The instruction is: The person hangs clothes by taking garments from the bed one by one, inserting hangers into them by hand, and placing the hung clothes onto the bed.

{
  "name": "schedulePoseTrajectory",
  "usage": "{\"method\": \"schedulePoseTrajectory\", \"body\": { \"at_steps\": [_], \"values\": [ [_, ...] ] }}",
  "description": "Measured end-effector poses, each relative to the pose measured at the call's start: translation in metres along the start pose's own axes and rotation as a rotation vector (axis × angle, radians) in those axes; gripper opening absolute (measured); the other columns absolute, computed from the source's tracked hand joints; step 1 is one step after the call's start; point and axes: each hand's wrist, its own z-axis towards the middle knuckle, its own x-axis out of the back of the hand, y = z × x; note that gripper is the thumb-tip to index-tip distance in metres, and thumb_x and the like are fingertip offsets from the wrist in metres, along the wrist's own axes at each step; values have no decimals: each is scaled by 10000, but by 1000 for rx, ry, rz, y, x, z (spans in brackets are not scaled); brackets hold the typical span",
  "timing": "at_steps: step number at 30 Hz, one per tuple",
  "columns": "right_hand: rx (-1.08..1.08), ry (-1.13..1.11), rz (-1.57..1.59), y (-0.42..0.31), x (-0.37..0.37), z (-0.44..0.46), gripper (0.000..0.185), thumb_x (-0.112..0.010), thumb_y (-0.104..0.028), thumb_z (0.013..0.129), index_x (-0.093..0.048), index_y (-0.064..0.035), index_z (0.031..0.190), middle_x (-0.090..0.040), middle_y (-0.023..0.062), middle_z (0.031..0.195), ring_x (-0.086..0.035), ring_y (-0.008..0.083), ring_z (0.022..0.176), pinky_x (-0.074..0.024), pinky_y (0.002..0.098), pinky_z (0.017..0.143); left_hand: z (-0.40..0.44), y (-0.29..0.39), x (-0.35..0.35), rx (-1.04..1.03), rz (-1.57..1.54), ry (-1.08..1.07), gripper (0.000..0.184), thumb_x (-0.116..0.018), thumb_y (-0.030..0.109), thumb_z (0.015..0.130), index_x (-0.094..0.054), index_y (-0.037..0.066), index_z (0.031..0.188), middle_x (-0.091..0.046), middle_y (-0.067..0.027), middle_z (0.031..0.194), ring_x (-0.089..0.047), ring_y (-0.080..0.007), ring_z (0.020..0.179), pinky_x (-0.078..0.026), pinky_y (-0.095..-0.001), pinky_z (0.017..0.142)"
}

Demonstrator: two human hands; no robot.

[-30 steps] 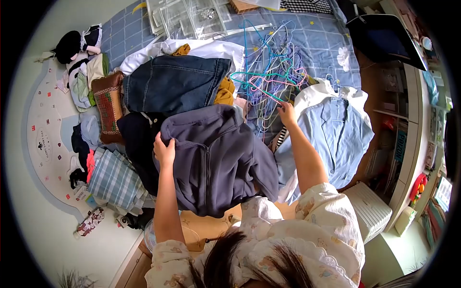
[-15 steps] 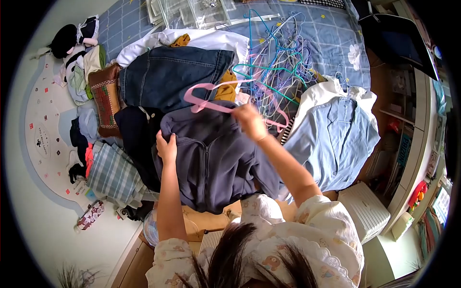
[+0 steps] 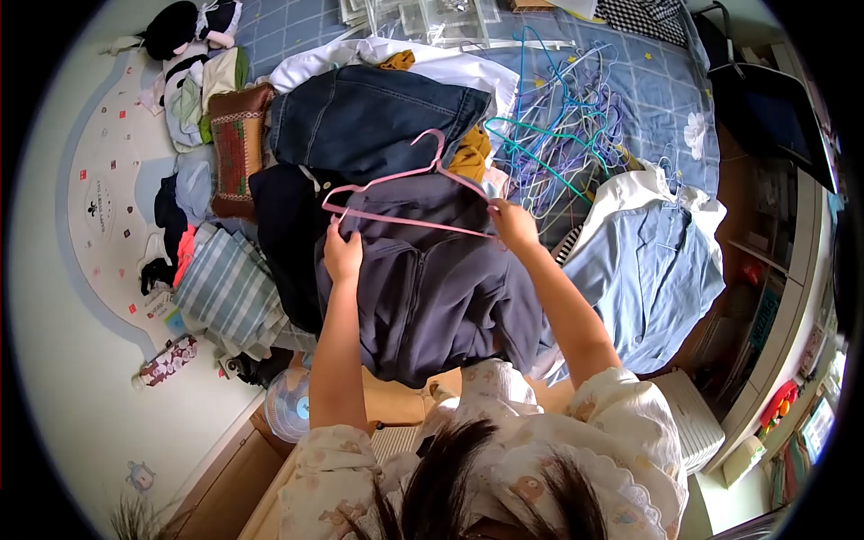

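Note:
A pink clothes hanger (image 3: 409, 222) lies across the neck of a dark grey zip-up jacket (image 3: 387, 292), its hook pointing away from me. My right hand (image 3: 515, 225) is closed round the hanger's right end. At the jacket's left shoulder, my left hand (image 3: 344, 254) pinches the cloth, fingertips against the hanger's left end. Whether those fingers also grip the hanger is hard to see. The jacket is spread front up, its zip running down the middle. Dark blue denim (image 3: 369, 121) lies just beyond it.
Right of the jacket is a tangled heap of hangers (image 3: 562, 135). A light blue blazer (image 3: 643, 279) on a hanger lies over white clothing at the right. Checked folded cloth (image 3: 229, 288) and a patterned cushion (image 3: 241, 153) are at the left. A fan (image 3: 288, 405) stands below.
The pink hanger has swung round and come down onto the jacket's neck, carried by my right hand. My left hand has shifted to the hanger's left end. The whole view has moved slightly.

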Motion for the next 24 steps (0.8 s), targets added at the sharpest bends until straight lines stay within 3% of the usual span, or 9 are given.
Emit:
{"method": "schedulePoseTrajectory", "body": {
  "at_steps": [1,3,5,7,10,13,17,21,24],
  "values": [
    [44,80,35,5,5,-6,272,-543,-266,887,-619,-79,1070,-640,203,930,-614,374,869,-490,418,749,2,9,7,157,141,-132,456,-600,304,786,-533,79,1176,-622,-169,1088,-580,-355,1016,-447,-429,863],
    [199,285,108,21,24,-19,226,-539,-191,891,-626,-37,1032,-637,192,954,-613,364,881,-492,394,746,0,14,14,112,143,-44,406,-603,334,788,-584,49,1077,-647,-166,1012,-604,-356,954,-469,-425,812],
    [316,328,117,38,54,-35,199,-560,-141,878,-623,-58,1047,-633,158,968,-616,357,856,-497,391,710,2,19,27,118,145,-73,389,-602,344,791,-604,34,1026,-653,-164,990,-609,-356,934,-478,-418,790],
    [401,378,60,38,86,-59,179,-584,-116,868,-630,-61,1032,-611,120,837,-621,321,736,-496,369,620,4,25,39,103,136,-64,369,-601,350,795,-615,26,971,-657,-165,951,-614,-359,906,-483,-418,771],
    [521,392,-140,33,108,-86,210,-603,-70,817,-627,-81,1026,-567,82,771,-611,289,685,-494,360,578,-3,45,56,33,132,-27,315,-597,357,804,-584,47,856,-648,-178,816,-617,-378,806,-482,-450,702],
    [691,365,-153,18,106,-101,237,-609,-37,753,-610,-88,984,-566,57,797,-613,266,688,-503,361,552,-32,75,77,-221,156,32,300,-594,356,811,-530,63,806,-628,-182,735,-608,-395,724,-475,-475,637],
    [829,313,-41,-26,63,-111,77,-588,-104,827,-586,-72,897,-570,94,759,-594,303,601,-492,379,528,-88,100,117,-413,103,111,222,-592,283,830,-516,75,812,-591,-180,664,-588,-390,627,-443,-470,547],
    [801,284,-16,-49,55,-131,223,-625,-217,837,-535,-57,709,-538,105,642,-552,314,542,-428,385,480,-113,73,164,-649,51,354,167,-651,158,778,-574,40,866,-603,-138,727,-578,-336,694,-453,-427,619],
    [758,286,-35,-55,54,-147,257,-613,-241,844,-510,-54,702,-528,111,645,-552,328,558,-431,397,493,-136,59,192,-623,124,360,198,-647,148,776,-582,42,931,-602,-123,799,-576,-322,741,-460,-414,649]
  ]
}}
